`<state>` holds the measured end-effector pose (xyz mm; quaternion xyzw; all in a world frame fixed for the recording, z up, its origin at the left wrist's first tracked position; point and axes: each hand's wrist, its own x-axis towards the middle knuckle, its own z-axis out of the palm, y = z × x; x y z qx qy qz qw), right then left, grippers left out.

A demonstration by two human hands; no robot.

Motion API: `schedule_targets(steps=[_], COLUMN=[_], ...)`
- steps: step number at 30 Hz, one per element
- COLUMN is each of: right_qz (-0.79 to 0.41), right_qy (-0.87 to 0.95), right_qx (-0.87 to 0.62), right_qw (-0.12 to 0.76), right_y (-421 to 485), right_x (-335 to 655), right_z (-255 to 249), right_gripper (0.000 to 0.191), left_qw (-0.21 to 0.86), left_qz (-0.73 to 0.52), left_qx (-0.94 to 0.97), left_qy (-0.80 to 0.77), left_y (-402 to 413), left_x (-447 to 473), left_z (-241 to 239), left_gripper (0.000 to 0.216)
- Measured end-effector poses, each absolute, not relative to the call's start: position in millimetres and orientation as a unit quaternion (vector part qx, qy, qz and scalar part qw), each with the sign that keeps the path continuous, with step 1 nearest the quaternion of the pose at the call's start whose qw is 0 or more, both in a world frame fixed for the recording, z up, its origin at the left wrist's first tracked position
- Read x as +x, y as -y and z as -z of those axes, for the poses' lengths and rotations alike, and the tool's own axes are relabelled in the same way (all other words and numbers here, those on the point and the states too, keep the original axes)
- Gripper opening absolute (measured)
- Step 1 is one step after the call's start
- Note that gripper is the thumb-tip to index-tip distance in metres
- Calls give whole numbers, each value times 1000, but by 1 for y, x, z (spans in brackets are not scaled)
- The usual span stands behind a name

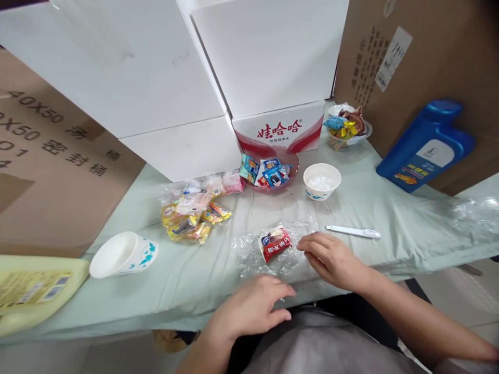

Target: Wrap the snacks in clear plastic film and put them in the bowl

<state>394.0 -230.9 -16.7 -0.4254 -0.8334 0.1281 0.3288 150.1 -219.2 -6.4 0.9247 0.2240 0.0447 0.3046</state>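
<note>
A red and white wrapped snack (275,242) lies on a crinkled sheet of clear plastic (245,254) near the front of the table. Just right of the snack is my right hand (331,259), palm down, its slightly bent fingers over the plastic's edge. I see nothing held in it. My left hand (257,306) rests at the table's front edge, below the snack, thumb and fingers apart and empty. Beyond the right hand lies a white utility knife (353,231). A paper bowl (322,182) with clear plastic in it stands behind the knife.
Packaged snacks (191,213) are heaped left of centre, beside a pink glass bowl (293,174) of wrapped snacks. Another filled bowl (349,139) stands back right, near a blue bottle (427,148). A paper bowl (146,254) tilts at left by a yellow container (39,291). White boxes (268,57) line the back.
</note>
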Motion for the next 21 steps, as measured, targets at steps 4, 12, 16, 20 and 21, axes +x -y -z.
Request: schedule_targets(steps=[4,12,16,20,21], right_qz=[-173,-233,-277,-290,-290], right_qy=[832,750,737,733,734], right_qx=[-498,-617,-616,-615,-613], right_qw=[171,47,16,24,35], right_y=[224,207,196,192,192], right_x=[383,378,380,382,382], right_z=[33,37,32,38,40], right_gripper=[28,90,100,97,96], left_qw=[267,161,248,451,496], left_qz=[-118,-166,-188,-303,-344], left_qx=[899,873,849,681,620], left_qy=[-327,-429,-427,-492,-501], left_y=[210,173,167,146,136], left_x=[152,152,144,133,132], left_z=[14,35,31,23,18], left_gripper=[24,55,51,40,43])
